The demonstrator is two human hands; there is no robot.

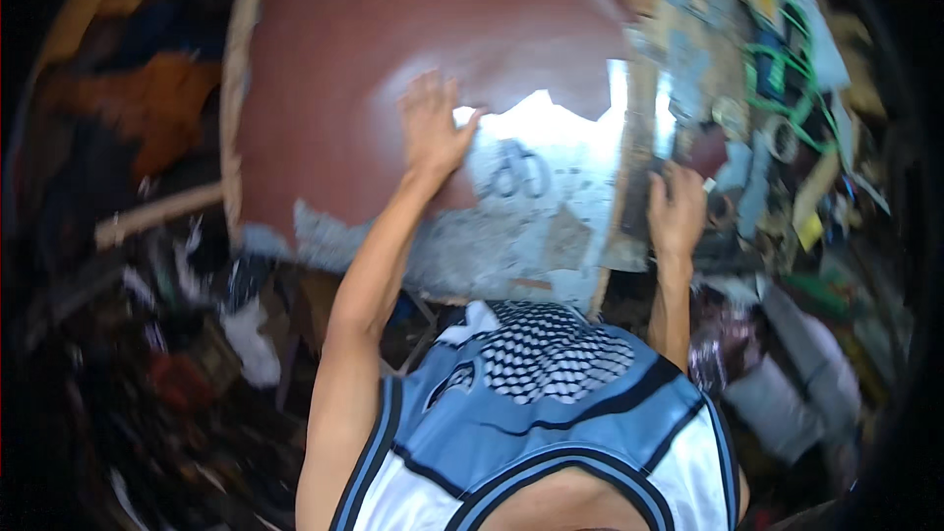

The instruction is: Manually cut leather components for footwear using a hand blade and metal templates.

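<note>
1. Left hand (433,128): laid flat with fingers spread wide and pointing toward 12 o'clock, palm pressing on the brown sheet (393,49). It grasps nothing.
2. Brown sheet: a large reddish-brown sheet covering the upper centre of the view, over the worktable (511,236). Its lower edge is torn and ragged, exposing a pale, worn surface at 3 to 5 o'clock of the left hand.
3. Right hand (677,208): positioned well apart from the left hand, at its 4 o'clock, fingers curled at the right edge of the worktable beside a wooden strip (634,152). Motion blur prevents determining whether it grips anything.
4. Surroundings: green cord (787,69) and mixed clutter lie at 1 o'clock of the right hand; a wooden stick (157,214) lies at 8 o'clock of the left hand.
5. Clothing: a light blue sleeveless jersey (551,403) fills the lower centre.
</note>
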